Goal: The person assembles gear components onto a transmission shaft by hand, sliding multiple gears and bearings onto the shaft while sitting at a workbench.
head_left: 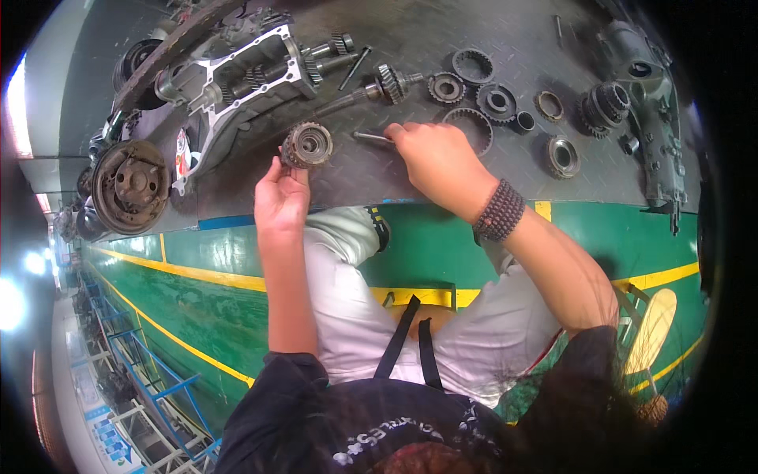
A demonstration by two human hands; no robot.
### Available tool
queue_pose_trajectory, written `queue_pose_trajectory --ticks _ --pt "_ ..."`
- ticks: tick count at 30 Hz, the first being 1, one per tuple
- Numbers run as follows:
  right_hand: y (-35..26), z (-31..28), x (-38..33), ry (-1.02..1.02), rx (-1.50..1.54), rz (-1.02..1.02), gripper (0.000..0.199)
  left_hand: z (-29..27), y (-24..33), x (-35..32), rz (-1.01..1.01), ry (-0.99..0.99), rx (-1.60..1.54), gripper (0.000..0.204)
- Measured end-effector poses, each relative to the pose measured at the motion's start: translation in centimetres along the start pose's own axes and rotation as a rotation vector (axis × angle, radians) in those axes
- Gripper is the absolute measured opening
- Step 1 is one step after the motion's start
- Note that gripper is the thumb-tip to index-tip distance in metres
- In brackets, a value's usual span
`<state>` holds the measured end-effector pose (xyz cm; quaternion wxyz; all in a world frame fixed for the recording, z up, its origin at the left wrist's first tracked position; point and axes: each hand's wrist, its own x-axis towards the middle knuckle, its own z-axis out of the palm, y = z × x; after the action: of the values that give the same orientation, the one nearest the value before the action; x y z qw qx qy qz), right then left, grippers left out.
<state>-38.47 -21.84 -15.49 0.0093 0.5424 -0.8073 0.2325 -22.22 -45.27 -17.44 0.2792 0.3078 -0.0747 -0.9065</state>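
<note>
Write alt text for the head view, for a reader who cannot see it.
A seated person's left hand holds a toothed gear hub while the right hand holds a slim metal rod at a dark workbench. On it lie an open gearbox housing, a geared shaft and loose gear rings.

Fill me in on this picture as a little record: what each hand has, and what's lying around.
Left hand: holds a thick metal gear with its round opening showing
Right hand: grips a thin metal rod, one end toward the gear
Gear and rod: apart, not touching
Right wrist: dark beaded band
Work surface: dark, patterned
Left side: open metal casing with shafts inside
Right side: loose gears and rings
Floor: green, yellow lines
</note>
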Motion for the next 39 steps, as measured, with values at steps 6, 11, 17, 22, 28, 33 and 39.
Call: queue_pose_trajectory --ticks 6,11,17,22,28,33,39 --pt "0.0 0.3 0.2 0.016 -0.002 -0.008 0.025 0.2 -0.9 -0.2 0.032 0.055 0.036 0.022" --pt "-0.4 0.4 0.2 -0.039 0.141 0.081 0.030 0.9 -2.3 -0.9 0.084 0.065 0.067 0.022" --pt "0.6 0.0 1.1 0.139 0.382 0.031 0.026 0.5 -2.7 -0.9 0.188 -0.004 0.146 0.024" --pt "0.6 -4.7 1.7 0.141 1.216 0.336 0.028 1.9 -4.2 -2.7 0.460 -0.038 0.402 0.028" --pt "0.3 -5.4 -0.5 -0.246 0.636 0.100 0.018 3.5 -5.7 -3.8 0.634 -0.116 0.564 0.030" --pt "-1.6 -5.1 -1.1 -0.013 0.479 0.125 0.016 4.1 -5.5 -4.2 0.699 -0.126 0.686 0.030" --pt "-0.7 -3.6 -0.9 0.054 0.300 0.056 0.019 3.5 -4.6 -3.8 0.689 -0.093 0.643 0.031"
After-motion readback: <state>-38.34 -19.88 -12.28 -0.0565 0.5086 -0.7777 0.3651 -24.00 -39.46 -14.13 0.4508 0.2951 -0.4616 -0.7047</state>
